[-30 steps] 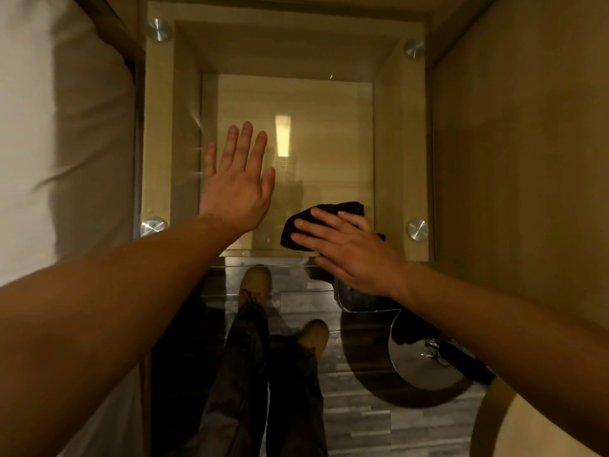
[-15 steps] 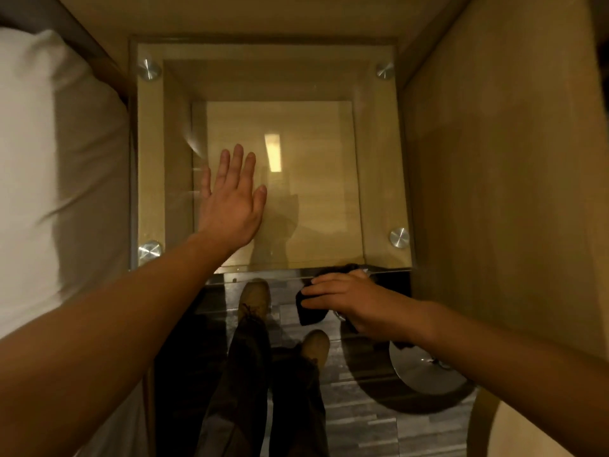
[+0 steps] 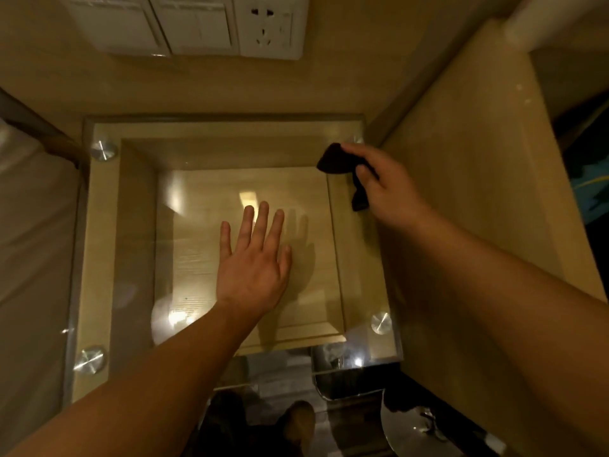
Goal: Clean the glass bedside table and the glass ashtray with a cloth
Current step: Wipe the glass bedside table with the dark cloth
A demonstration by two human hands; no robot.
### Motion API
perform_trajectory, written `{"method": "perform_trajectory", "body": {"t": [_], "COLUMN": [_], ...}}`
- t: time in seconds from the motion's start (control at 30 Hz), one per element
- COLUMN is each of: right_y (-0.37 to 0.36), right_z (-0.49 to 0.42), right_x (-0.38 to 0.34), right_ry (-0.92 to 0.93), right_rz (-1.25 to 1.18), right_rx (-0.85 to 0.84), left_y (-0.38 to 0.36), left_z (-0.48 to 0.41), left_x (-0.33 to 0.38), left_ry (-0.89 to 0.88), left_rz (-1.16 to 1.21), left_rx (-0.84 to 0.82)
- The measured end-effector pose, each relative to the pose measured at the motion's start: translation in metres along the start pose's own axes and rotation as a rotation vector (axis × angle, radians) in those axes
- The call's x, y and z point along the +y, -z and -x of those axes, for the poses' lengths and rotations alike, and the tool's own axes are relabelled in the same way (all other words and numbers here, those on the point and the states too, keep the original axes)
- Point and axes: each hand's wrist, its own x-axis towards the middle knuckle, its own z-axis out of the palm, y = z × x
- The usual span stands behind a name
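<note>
The glass bedside table point(image 3: 108, 245) fills the middle of the view, a square glass top held by round metal studs at its corners over a wooden frame. My left hand point(image 3: 253, 262) lies flat on the glass near the centre, fingers spread and holding nothing. My right hand point(image 3: 382, 183) is at the far right corner of the top, gripping a dark cloth point(image 3: 334, 161) bunched against the glass. A clear glass object point(image 3: 333, 387), possibly the ashtray, shows below the near right corner, partly hidden.
A white bed point(image 3: 29, 245) runs along the left side. A wooden panel point(image 3: 478, 179) stands close on the right. Wall switches and a socket point(image 3: 263, 24) are on the wall behind. A round metal bin lid point(image 3: 415, 430) and my shoes point(image 3: 296, 420) are on the floor.
My right hand has carried the cloth from the near edge of the glass up to the far right corner. My left hand stays flat on the glass. The view has tilted toward the wall.
</note>
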Motion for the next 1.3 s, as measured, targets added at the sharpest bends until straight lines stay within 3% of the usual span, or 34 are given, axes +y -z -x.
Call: {"method": "perform_trajectory", "body": {"t": [0.1,0.2,0.3,0.67,1.3], "right_y": [-0.004,-0.009,-0.015,-0.019,-0.04], "right_z": [-0.062,-0.103,-0.11,-0.064,0.144], "right_x": [0.007,0.015,0.029,0.042,0.051], "right_ry": [0.105,0.21,0.169,0.257,0.265], "right_rz": [0.138,0.435,0.629,0.651,0.633], "right_rx": [-0.048,-0.204,-0.295,-0.365,-0.485], "left_y": [0.0,0.0,0.0,-0.001,0.002], "left_z": [-0.001,-0.003,-0.003,-0.002,0.002], "left_x": [0.001,0.001,0.001,0.002,0.006], "left_ry": [0.004,0.006,0.005,0.011,0.009], "left_rz": [-0.013,-0.008,-0.003,-0.004,-0.008], "left_rx": [-0.009,-0.023,-0.025,-0.029,0.034]}}
